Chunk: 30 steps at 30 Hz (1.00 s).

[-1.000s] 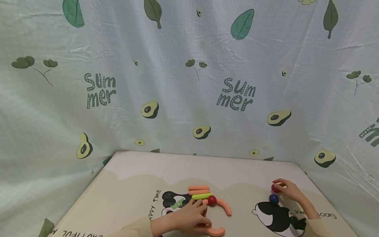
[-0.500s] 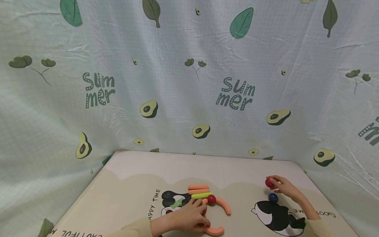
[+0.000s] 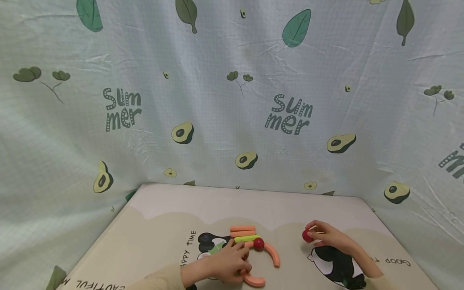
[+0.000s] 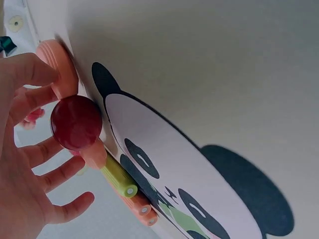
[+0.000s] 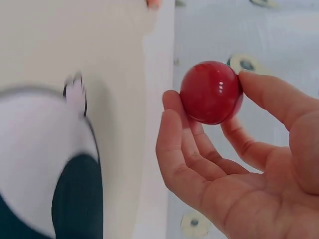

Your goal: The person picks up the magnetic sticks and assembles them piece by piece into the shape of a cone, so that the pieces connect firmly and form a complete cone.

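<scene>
My left hand (image 3: 228,262) pinches a curved orange toy rod (image 3: 255,280) between thumb and index finger, the other fingers spread. Below that hand, a dark red ball (image 4: 76,122) sits between the orange rods in the left wrist view; the hand covers it in the head view. Another red ball (image 3: 259,244) lies among the curved rods, beside a second curved rod (image 3: 272,256). At the right, my right hand (image 3: 334,239) holds a shiny red ball (image 5: 210,93) at its fingertips, thumb on one side, fingers on the other.
A lime-green straight rod (image 3: 247,238) lies alongside orange straight rods (image 3: 243,228) beyond my left hand. The table cover (image 3: 174,201) bears printed pandas and lettering. Behind the table's far edge hangs a patterned curtain (image 3: 217,100).
My right hand has lifted the red ball and carried it left, toward the rods. The blue ball beside it has gone from sight. My left hand has drawn the lower curved rod slightly left.
</scene>
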Available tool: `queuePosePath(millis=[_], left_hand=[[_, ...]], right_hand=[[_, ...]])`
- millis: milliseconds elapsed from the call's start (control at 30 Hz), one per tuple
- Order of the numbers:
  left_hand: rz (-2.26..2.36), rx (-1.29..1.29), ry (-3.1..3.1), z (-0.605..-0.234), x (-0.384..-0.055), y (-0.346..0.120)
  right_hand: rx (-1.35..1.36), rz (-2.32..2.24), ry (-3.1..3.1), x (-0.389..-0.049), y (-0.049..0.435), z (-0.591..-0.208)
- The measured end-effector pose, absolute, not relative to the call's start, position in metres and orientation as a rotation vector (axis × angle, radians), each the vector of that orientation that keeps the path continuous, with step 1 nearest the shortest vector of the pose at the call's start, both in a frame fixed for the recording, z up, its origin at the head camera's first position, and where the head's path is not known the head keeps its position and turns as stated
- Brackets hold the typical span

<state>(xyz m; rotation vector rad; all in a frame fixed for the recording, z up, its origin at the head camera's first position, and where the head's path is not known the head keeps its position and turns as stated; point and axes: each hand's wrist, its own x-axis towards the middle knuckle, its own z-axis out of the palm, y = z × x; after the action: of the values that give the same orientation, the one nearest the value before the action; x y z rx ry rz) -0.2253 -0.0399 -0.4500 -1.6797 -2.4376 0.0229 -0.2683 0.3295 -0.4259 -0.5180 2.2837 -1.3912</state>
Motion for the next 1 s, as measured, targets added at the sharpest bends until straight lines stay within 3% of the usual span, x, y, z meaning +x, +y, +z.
queuePosePath(millis=[1000], left_hand=[[0.030, -1.758, -2.444, -0.455, -0.219, -0.032]], right_hand=[[-0.916, -1.135, 2.267, -0.239, 0.235, -0.432]])
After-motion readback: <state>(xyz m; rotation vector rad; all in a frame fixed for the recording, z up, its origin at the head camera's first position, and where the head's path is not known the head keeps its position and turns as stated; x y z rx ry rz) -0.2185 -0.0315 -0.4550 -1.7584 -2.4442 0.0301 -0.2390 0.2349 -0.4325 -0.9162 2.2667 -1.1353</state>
